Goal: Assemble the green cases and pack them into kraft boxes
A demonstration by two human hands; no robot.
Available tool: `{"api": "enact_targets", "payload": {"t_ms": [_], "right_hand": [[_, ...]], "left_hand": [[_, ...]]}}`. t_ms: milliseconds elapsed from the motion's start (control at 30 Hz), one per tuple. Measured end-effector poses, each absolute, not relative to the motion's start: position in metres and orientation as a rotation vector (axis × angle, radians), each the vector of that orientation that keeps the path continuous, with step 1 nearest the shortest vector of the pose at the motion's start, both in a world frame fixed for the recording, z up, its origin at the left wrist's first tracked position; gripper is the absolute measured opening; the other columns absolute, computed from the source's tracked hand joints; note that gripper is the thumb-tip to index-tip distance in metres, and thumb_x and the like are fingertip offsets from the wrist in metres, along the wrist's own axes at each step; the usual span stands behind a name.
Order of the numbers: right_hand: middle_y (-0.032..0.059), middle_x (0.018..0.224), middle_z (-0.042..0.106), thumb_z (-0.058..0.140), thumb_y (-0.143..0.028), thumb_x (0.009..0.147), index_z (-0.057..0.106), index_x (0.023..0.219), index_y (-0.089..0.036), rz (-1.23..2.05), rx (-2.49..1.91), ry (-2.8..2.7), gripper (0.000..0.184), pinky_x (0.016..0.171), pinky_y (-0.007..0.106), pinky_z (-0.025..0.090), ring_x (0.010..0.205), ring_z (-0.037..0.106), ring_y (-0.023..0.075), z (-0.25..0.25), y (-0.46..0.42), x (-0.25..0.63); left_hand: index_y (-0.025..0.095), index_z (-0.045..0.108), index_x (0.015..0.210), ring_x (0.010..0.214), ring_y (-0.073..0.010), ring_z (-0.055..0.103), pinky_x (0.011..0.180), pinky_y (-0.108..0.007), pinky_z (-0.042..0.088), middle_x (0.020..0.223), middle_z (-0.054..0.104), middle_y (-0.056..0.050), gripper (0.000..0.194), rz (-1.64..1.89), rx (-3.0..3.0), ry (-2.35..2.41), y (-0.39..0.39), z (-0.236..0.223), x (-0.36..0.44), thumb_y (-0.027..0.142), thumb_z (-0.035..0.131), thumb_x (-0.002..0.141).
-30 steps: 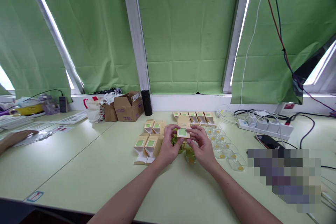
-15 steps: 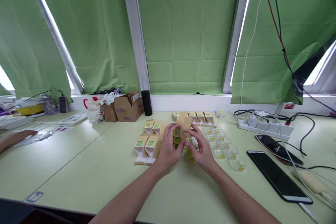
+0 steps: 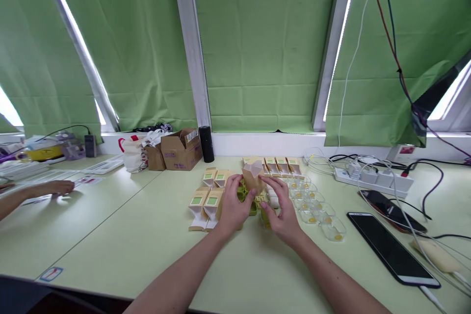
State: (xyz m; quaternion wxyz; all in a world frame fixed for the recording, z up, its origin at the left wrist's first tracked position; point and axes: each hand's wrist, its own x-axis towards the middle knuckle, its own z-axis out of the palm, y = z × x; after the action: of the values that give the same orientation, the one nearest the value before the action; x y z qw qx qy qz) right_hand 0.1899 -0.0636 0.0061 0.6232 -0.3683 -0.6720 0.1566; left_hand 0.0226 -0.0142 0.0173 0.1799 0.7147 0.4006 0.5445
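Between my two hands stands a small kraft-paper box, its flaps apart at the top and a pale inside showing. My left hand is closed around the box's left side. On the right side, the fingers of my right hand press against it, the thumb lower down. Small green containers sit below and behind the hands, partly hidden. Left of them are several similar boxes with green labels and opened flaps. Clear plastic cups with yellow spots stand in rows to the right.
More kraft boxes line up behind my hands. On the right lie a phone, a dark device, cables and a power strip. A cardboard box and black cylinder stand at the back. Another person's hand is far left.
The box in my hands has turned: its green label faced me earlier, and now the opened flaps show at the top. The other person's hand has moved right.
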Motion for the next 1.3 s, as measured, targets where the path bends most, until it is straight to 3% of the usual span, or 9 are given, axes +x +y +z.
{"api": "enact_targets", "payload": {"t_ms": [133, 300, 433, 533, 733, 1067, 1300], "right_hand": [[0.005, 0.149, 0.056, 0.062, -0.021, 0.093, 0.054, 0.15, -0.038, 0.346, -0.804, -1.632, 0.06, 0.124, 0.06, 0.036, 0.151, 0.035, 0.0331, 0.002, -0.065, 0.186], [0.0086, 0.146, 0.054, 0.06, -0.021, 0.094, 0.058, 0.145, -0.036, 0.299, -0.884, -1.613, 0.053, 0.119, 0.057, 0.041, 0.145, 0.041, 0.0333, 0.0, -0.063, 0.187], [0.0107, 0.121, 0.064, 0.06, -0.024, 0.094, 0.07, 0.117, -0.029, 0.177, -1.018, -1.57, 0.026, 0.104, 0.055, 0.048, 0.122, 0.056, 0.0331, 0.006, -0.057, 0.199], [0.0086, 0.106, 0.071, 0.06, -0.021, 0.093, 0.069, 0.103, -0.025, 0.113, -1.213, -1.755, 0.014, 0.097, 0.054, 0.045, 0.11, 0.059, 0.0321, 0.016, -0.056, 0.211], [0.0082, 0.105, 0.077, 0.074, -0.025, 0.086, 0.067, 0.116, -0.023, 0.035, -1.321, -2.237, 0.031, 0.092, 0.048, 0.041, 0.109, 0.057, 0.0334, 0.021, -0.071, 0.226], [0.0071, 0.099, 0.074, 0.078, -0.019, 0.079, 0.068, 0.106, -0.023, 0.122, -1.358, -2.293, 0.029, 0.089, 0.044, 0.041, 0.101, 0.059, 0.0297, 0.017, -0.079, 0.243], [0.0083, 0.1, 0.071, 0.079, -0.024, 0.08, 0.074, 0.102, -0.024, 0.131, -1.362, -2.18, 0.023, 0.09, 0.048, 0.042, 0.102, 0.06, 0.0311, 0.024, -0.074, 0.265]], "left_hand": [[0.021, 0.064, 0.118, 0.093, -0.0239, 0.062, 0.085, -0.039, 0.053, 0.108, 0.063, -0.008, 0.043, 1.51, 1.983, 1.186, -0.01, 0.019, 0.021, 0.053, 0.07, 0.091], [0.02, 0.064, 0.122, 0.091, -0.0223, 0.063, 0.083, -0.037, 0.051, 0.106, 0.067, -0.007, 0.041, 1.527, 1.892, 1.184, -0.005, 0.014, 0.021, 0.049, 0.069, 0.093], [0.018, 0.062, 0.127, 0.094, -0.0224, 0.064, 0.083, -0.036, 0.051, 0.109, 0.068, -0.01, 0.043, 1.51, 1.832, 1.149, -0.004, 0.015, 0.018, 0.046, 0.067, 0.094], [0.017, 0.061, 0.13, 0.095, -0.0223, 0.064, 0.084, -0.035, 0.052, 0.112, 0.068, -0.011, 0.046, 1.497, 1.781, 1.088, -0.004, 0.02, 0.016, 0.046, 0.067, 0.094], [0.017, 0.058, 0.131, 0.099, -0.0231, 0.063, 0.089, -0.036, 0.052, 0.111, 0.068, -0.011, 0.048, 1.443, 1.737, 0.994, -0.002, 0.026, 0.015, 0.042, 0.068, 0.091], [0.02, 0.064, 0.125, 0.11, -0.0276, 0.065, 0.1, -0.041, 0.05, 0.117, 0.072, -0.009, 0.045, 1.049, 2.055, 1.01, -0.006, 0.049, 0.006, 0.028, 0.074, 0.081], [0.022, 0.07, 0.126, 0.122, -0.033, 0.063, 0.108, -0.046, 0.047, 0.126, 0.069, -0.011, 0.053, 0.695, 2.208, 1.076, -0.011, 0.051, -0.007, 0.028, 0.083, 0.075]]}}
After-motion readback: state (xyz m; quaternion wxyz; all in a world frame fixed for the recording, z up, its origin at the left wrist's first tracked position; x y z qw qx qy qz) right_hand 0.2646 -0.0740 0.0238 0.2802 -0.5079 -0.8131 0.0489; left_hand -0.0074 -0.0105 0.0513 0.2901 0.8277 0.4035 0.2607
